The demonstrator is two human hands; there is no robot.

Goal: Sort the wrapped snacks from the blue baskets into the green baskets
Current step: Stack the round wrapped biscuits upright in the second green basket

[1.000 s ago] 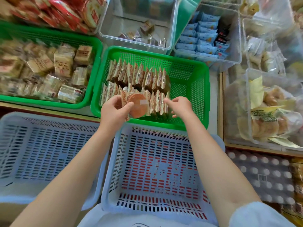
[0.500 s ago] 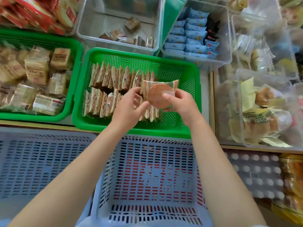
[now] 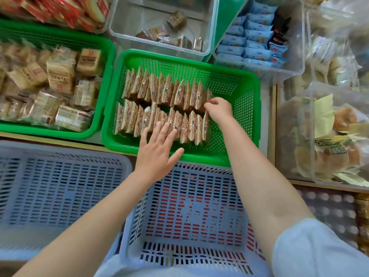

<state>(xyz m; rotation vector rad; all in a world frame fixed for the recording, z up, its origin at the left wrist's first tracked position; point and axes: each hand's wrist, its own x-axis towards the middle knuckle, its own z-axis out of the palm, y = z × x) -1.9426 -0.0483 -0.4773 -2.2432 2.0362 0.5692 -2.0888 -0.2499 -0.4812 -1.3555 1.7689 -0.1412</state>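
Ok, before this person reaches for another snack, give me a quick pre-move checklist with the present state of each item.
1. Last packet seated at the right end of the far row of wrapped snacks: cannot tell; the right hand pinches at it.
2. Left hand free: ok, fingers straight, resting on the near row.
3. Room left in the middle green basket: ok, bare mesh on its right side.
4. Snacks left in the near blue basket: not ok, none visible.
5. Snacks left in the left blue basket: not ok, none visible.
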